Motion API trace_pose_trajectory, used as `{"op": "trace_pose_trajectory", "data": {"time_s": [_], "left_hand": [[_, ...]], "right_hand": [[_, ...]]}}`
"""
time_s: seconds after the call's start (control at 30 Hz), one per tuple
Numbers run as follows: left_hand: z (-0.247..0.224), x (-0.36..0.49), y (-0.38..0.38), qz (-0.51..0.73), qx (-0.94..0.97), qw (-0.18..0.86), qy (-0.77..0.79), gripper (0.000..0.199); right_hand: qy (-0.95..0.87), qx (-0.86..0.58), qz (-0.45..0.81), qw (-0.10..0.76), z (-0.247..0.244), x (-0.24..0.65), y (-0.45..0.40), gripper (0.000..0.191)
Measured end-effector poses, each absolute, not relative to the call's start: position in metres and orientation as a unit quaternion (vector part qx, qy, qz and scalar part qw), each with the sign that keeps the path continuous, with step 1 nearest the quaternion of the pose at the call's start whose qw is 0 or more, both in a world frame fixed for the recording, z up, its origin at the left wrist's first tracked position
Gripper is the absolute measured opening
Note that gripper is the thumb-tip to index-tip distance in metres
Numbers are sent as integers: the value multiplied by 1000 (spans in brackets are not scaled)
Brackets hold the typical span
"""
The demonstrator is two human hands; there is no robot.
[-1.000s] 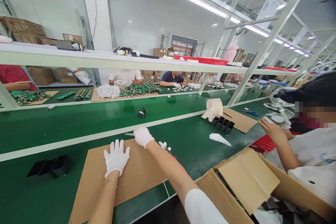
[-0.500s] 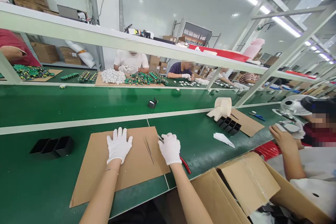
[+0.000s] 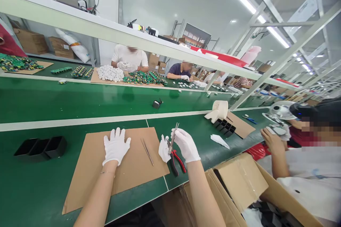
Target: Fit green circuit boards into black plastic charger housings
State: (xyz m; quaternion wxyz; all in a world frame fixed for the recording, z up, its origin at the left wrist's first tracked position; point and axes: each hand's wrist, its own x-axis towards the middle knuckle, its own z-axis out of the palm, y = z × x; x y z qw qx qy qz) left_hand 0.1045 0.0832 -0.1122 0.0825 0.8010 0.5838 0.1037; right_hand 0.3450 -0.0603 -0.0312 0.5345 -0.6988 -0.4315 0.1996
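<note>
My left hand (image 3: 116, 146), in a white glove, lies flat with fingers spread on a cardboard sheet (image 3: 128, 181). My right hand (image 3: 186, 144), also gloved, is raised a little and pinches metal tweezers (image 3: 174, 137), prongs upward. Just below them, pliers (image 3: 178, 163) with red and black handles lie on the green bench. A crumpled white cloth or glove (image 3: 164, 150) sits beside the pliers, at the sheet's right edge. Between my hands, a second pair of tweezers (image 3: 147, 151) rests on the cardboard.
Joined black cups (image 3: 41, 148) stand at left; more black cups (image 3: 225, 127) and a cream fan-like housing (image 3: 218, 110) are at right. A small black part (image 3: 157, 104) lies beyond the white strip. An open carton (image 3: 239, 181) is at front right, near a co-worker (image 3: 303, 170).
My right hand has lifted and shifted right with the tweezers, uncovering the pliers and the white cloth or glove. My left hand stays flat on the cardboard. The view has turned slightly.
</note>
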Motion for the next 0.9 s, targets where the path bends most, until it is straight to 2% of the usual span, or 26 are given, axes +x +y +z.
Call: {"op": "trace_pose_trajectory", "data": {"time_s": [0.17,0.3,0.43,0.57,0.73,0.8,0.9], "left_hand": [[-114,104,84,100,801,79,585,60],[-111,103,83,92,804,72,583,60],[-108,103,80,81,806,53,585,59],[-107,103,79,81,810,56,578,59],[-105,103,80,77,812,55,576,59],[-105,103,80,74,813,57,574,59],[-106,103,80,76,812,59,575,59]], "right_hand": [[-398,-755,127,505,-31,377,-59,36],[-361,-828,64,425,-40,415,-56,24],[-345,-872,58,343,-55,427,-60,32],[-352,-881,28,316,-63,403,-83,43],[-426,-854,60,291,-77,345,-126,43],[-453,-852,63,255,-87,325,-136,43],[-481,-857,1,185,-103,312,-138,45]]}}
